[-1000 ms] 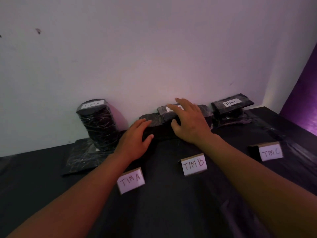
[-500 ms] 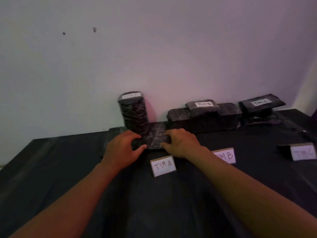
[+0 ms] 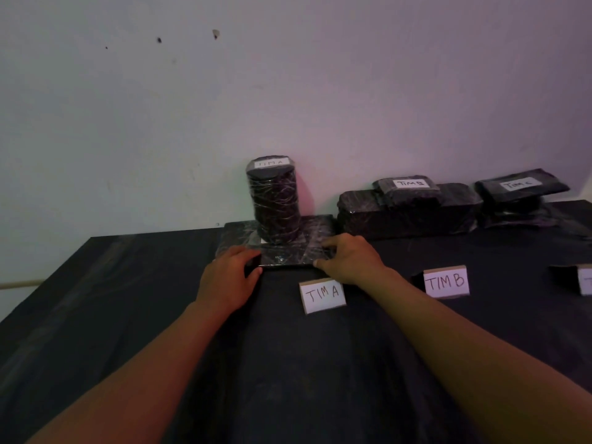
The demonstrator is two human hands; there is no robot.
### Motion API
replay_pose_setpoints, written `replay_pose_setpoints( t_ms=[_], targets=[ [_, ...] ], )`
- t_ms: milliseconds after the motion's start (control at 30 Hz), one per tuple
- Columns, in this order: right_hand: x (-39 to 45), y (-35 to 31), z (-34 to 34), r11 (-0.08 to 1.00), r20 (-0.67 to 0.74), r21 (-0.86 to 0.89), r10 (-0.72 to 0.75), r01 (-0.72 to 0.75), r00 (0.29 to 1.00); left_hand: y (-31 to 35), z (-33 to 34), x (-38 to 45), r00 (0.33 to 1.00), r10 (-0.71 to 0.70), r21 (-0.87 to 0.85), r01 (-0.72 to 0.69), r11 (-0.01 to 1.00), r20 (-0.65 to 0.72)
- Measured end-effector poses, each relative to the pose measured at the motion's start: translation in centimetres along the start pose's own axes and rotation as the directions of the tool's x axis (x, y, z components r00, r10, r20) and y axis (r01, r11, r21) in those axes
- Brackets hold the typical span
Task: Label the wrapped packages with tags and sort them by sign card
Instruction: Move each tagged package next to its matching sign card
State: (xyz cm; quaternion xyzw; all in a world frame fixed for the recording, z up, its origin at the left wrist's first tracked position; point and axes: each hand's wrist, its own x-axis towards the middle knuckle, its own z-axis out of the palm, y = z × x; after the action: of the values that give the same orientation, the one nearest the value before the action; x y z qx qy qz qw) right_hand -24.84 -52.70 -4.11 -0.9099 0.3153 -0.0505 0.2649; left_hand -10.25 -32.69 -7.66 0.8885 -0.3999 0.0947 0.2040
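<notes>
Two bare forearms are showing, left hand and right hand; no sleeves are covering either, no rings or watch visible.

A single wide-angle camera sits on the person's head, looking forward and slightly down across a table draped in black cloth toward a pale wall at its far edge. Both forearms enter from the bottom corners and run away from the lens, so the left hand and right hand land near mid-frame, close to the camera. The wall fills the upper half, the cloth the lower. The right edge cuts off a sign card. No second view exists to overlap with this one.
</notes>
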Motion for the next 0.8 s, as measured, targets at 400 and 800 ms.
replay_pose_setpoints(
  t_ms=[400, 800],
  targets=[
    [-1.0, 0.2, 0.9, 0.973, -0.062, 0.192, -0.117, 0.127, 0.991, 0.4, -0.2, -1.9, 0.992, 0.054, -0.085, -0.063, 0.994, -0.11],
    [-6.6, 2.6, 0.5, 0.937, 0.066, 0.017, -0.351, 0.35, 0.934, 4.9, -0.7, -4.0, 0.956, 0.277, -0.341, -0.231, 0.911, 0.094]
  ],
)
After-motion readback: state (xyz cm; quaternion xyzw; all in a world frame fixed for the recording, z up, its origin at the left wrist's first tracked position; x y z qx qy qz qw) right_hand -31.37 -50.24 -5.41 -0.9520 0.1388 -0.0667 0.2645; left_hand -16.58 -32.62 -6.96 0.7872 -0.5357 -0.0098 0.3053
